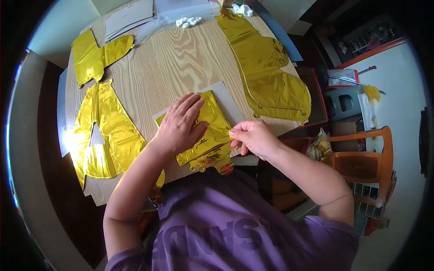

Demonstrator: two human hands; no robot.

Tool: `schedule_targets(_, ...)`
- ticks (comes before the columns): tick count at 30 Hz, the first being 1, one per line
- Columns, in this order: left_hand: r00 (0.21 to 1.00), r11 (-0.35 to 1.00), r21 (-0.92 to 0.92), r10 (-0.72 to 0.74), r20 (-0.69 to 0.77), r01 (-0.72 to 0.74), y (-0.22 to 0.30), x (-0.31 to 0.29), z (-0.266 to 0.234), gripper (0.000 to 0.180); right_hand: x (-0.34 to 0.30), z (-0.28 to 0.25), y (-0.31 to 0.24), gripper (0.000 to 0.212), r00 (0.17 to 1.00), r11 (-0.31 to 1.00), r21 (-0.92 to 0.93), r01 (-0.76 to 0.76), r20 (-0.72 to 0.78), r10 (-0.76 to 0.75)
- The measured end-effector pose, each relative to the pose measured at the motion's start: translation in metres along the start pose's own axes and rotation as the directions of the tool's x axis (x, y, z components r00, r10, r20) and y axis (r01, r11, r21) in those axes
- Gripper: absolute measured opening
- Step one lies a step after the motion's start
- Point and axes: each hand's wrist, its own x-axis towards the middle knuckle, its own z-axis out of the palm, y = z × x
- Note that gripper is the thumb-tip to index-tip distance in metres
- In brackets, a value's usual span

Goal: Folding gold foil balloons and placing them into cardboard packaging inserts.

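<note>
Near the table's front edge, a folded gold foil balloon (210, 118) lies on a grey cardboard sheet (223, 94). My left hand (181, 121) rests flat on its upper left part, fingers stretched out together. At its right edge, my right hand (253, 137) pinches the foil between thumb and forefinger. A crinkled lower part of the balloon hangs toward my body. To the left lies a flat gold foil balloon shaped like an A (110, 115), partly hidden by my left forearm.
Another flat gold balloon (90, 56) lies at the far left, and a large one (266, 67) along the right edge. At the back are grey cardboard sheets (131, 18), clear plastic and small white pieces (188, 21). A wooden chair (384, 158) stands at right.
</note>
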Motion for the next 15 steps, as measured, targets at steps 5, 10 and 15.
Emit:
schedule_targets(5, 1.000, 1.000, 0.004, 0.000, -0.006, 0.000, -0.001, 0.000, 0.001, 0.060, 0.003, -0.002, -0.001, 0.024, 0.998, 1.000, -0.028, -0.006, 0.062, 0.008)
schedule_targets(10, 1.000, 1.000, 0.001, -0.018, 0.003, 0.018, 0.001, 0.001, 0.000, 0.059, 0.005, -0.001, -0.010, 0.027, 0.998, 1.000, -0.013, -0.022, 0.060, 0.023)
schedule_targets(15, 1.000, 1.000, 0.013, -0.021, 0.003, 0.021, 0.001, 0.001, 0.000, 0.060, 0.015, 0.001, -0.014, 0.025, 0.998, 0.993, -0.106, 0.044, 0.044, -0.040)
